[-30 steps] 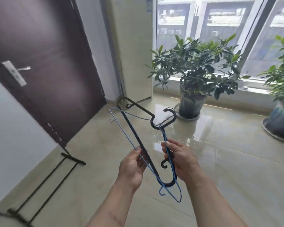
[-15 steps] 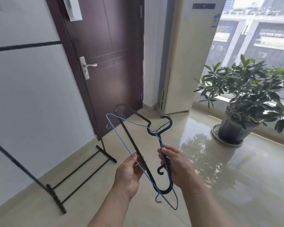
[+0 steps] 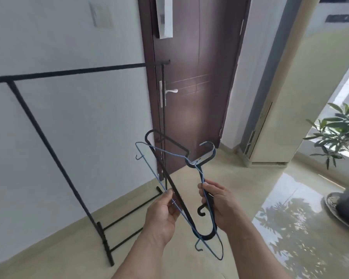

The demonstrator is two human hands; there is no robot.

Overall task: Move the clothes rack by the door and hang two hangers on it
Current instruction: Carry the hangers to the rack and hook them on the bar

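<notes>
Two hangers are held together in front of me: a thick black hanger [image 3: 170, 181] and a thin blue wire hanger [image 3: 149, 164], their hooks overlapping near the upper right. My left hand [image 3: 162, 218] pinches the long bars of both. My right hand [image 3: 220, 204] grips the other side arms of the pair. The black clothes rack [image 3: 73, 71] stands against the white wall to the left, its right post in front of the dark brown door [image 3: 193, 81]. Nothing hangs on its top bar.
A beige standing air conditioner [image 3: 286, 97] rises right of the door. A potted plant [image 3: 338, 141] stands at the right edge on the glossy tiled floor [image 3: 270, 198]. The rack's feet [image 3: 106, 244] stretch across the floor at lower left.
The view has swung left and up: the rack's whole top bar and the door now show, the plants have slid to the right edge. Both hands still hold the hangers the same way.
</notes>
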